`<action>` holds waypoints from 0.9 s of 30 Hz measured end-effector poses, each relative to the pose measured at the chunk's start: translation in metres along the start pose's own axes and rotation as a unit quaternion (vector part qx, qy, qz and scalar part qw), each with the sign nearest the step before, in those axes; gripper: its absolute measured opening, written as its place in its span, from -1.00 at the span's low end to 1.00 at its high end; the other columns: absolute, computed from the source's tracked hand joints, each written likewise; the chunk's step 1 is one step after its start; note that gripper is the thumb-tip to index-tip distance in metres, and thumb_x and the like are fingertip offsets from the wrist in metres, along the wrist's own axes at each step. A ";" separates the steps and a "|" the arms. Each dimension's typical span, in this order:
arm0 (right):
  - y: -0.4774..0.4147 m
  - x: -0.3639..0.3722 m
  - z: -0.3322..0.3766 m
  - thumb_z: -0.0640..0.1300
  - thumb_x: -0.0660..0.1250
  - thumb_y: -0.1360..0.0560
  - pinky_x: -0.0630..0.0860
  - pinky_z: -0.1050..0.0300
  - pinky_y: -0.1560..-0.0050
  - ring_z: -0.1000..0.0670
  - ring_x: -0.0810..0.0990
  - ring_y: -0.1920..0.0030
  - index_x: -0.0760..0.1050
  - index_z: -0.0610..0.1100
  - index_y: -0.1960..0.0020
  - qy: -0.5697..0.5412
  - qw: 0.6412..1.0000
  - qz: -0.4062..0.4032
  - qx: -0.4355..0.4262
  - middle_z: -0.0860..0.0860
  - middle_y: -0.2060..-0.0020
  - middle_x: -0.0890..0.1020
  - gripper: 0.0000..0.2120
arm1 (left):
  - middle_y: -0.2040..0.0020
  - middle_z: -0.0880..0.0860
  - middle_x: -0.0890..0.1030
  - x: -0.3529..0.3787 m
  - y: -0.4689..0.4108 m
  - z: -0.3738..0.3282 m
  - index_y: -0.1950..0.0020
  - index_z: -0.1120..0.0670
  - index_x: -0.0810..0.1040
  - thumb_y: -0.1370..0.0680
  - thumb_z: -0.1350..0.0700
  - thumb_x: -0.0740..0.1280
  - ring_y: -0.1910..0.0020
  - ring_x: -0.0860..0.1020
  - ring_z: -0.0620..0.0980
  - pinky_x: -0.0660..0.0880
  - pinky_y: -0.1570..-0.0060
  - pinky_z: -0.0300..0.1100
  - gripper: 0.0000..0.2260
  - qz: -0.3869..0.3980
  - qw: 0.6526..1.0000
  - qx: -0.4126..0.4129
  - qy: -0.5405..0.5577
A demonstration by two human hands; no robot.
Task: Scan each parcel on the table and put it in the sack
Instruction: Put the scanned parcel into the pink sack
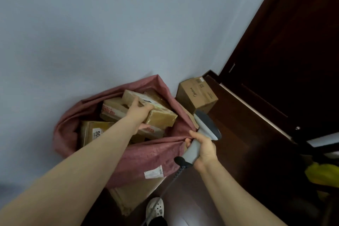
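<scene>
Surrounding: a pale grey-blue wall (pixel 110 24) fills the upper left, and a dark door (pixel 293 42) runs down the right.
Underfoot: a glossy, dark wood floor (pixel 238 134); the sack (pixel 146 156) stands on it against the wall.
Beneath: flat cardboard (pixel 132 194) lies under the sack, one corner sticking out toward the camera.
Corner: a brown box (pixel 197 95) printed "Midea" sits just right of the sack, at the foot of the door frame.
Cloth: the sack is dull red with its mouth open, and a white label (pixel 153 172) is on its near side.
On top: the parcel (pixel 159 115), brown and taped, lies tilted in the sack's mouth over other parcels (pixel 91 132).
Left: the left hand (pixel 139 113) reaches into the sack and grips the parcel, fingers over its top and thumb beneath.
Right: the right hand (pixel 203 148) is wrapped round the handle of the grey scanner (pixel 207 126); its fingertips also pinch the sack's near rim.
Trailing: a dark cable (pixel 165 189) drops from the scanner's butt to the bottom edge.
Cut off: a white shoe (pixel 155 207) shows at the bottom edge.
Unclear: a yellow thing (pixel 322 174) at the right edge is blurred, and the parcel labels are unreadable apart from "90".
Hidden: the left forearm covers part of the sack's contents.
</scene>
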State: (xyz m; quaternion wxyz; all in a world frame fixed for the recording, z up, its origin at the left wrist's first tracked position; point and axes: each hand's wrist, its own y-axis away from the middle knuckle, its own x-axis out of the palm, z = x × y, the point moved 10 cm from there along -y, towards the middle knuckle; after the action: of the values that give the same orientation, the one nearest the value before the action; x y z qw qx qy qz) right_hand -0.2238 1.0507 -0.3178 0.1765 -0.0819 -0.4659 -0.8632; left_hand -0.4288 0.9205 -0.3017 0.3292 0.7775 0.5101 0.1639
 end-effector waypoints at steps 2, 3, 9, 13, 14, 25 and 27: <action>0.018 0.011 0.015 -0.42 0.40 -0.37 0.49 0.23 0.50 0.01 0.49 0.54 0.51 -0.26 0.15 -0.014 0.999 0.038 -0.025 -0.08 0.48 0.55 -0.87 | -0.40 0.02 0.33 0.013 0.014 0.004 -0.53 -0.27 -0.03 -0.50 0.03 0.39 -0.08 0.52 0.06 0.61 0.10 -0.01 -0.23 0.000 1.000 0.013 -0.012; 0.027 0.017 0.022 -0.43 0.39 -0.36 0.49 0.21 0.50 0.01 0.49 0.54 0.49 -0.29 0.10 -0.022 0.997 0.061 -0.041 -0.09 0.46 0.55 -0.83 | -0.39 0.04 0.38 0.018 0.019 0.006 -0.50 -0.33 -0.05 -0.45 -0.06 0.41 -0.11 0.53 0.08 0.61 0.04 0.01 -0.20 -0.009 0.999 0.022 -0.035; 0.084 0.048 0.048 -0.39 0.41 -0.21 0.50 0.19 0.46 0.01 0.50 0.49 0.55 -0.32 0.01 0.005 0.970 0.222 -0.103 -0.09 0.34 0.59 -0.65 | -0.45 0.28 0.28 0.023 0.029 0.014 -0.57 -0.09 -0.06 -0.49 -0.30 0.24 -0.43 0.23 0.29 0.21 -0.39 0.03 -0.22 -0.059 0.929 0.054 -0.361; 0.084 0.038 0.038 -0.47 0.36 -0.36 0.49 0.19 0.45 0.01 0.49 0.54 0.51 -0.29 0.14 0.077 0.981 0.165 -0.069 -0.11 0.45 0.53 -0.86 | -0.40 0.26 0.33 -0.003 0.042 0.004 -0.48 0.09 0.27 -0.52 -0.30 0.18 -0.39 0.28 0.26 0.25 -0.35 0.03 -0.34 -0.113 0.912 0.062 -0.388; 0.081 0.034 0.034 -0.47 0.35 -0.37 0.48 0.20 0.46 0.01 0.49 0.55 0.49 -0.27 0.18 0.095 0.983 0.144 -0.061 -0.10 0.49 0.52 -0.86 | -0.39 0.24 0.36 -0.011 0.043 0.000 -0.43 0.09 0.36 -0.53 -0.29 0.15 -0.36 0.31 0.25 0.27 -0.33 0.02 -0.40 -0.114 0.908 0.067 -0.397; 0.049 0.039 -0.041 -0.41 0.30 -0.35 0.41 0.24 0.54 0.00 0.42 0.56 0.54 -0.23 0.40 0.283 0.941 0.137 0.129 -0.13 0.50 0.47 -0.81 | -0.30 0.30 0.38 -0.126 -0.019 -0.047 -0.30 0.30 0.38 -0.57 0.18 0.18 -0.29 0.37 0.27 0.37 -0.25 0.06 -0.67 -0.203 0.836 0.091 -0.501; 0.037 0.045 -0.043 -0.40 0.32 -0.32 0.42 0.24 0.54 0.00 0.43 0.57 0.54 -0.24 0.37 0.290 0.937 0.134 0.142 -0.13 0.50 0.48 -0.86 | -0.32 0.31 0.39 -0.130 -0.040 -0.055 -0.32 0.32 0.36 -0.59 0.20 0.17 -0.31 0.38 0.26 0.34 -0.28 0.03 -0.67 -0.199 0.818 0.096 -0.531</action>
State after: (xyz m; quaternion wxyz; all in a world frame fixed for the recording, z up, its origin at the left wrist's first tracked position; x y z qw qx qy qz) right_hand -0.2502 0.9860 -0.2993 0.4275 0.1362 -0.4973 -0.7426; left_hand -0.5441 0.8331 -0.2786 0.4982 0.6529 0.4128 -0.3939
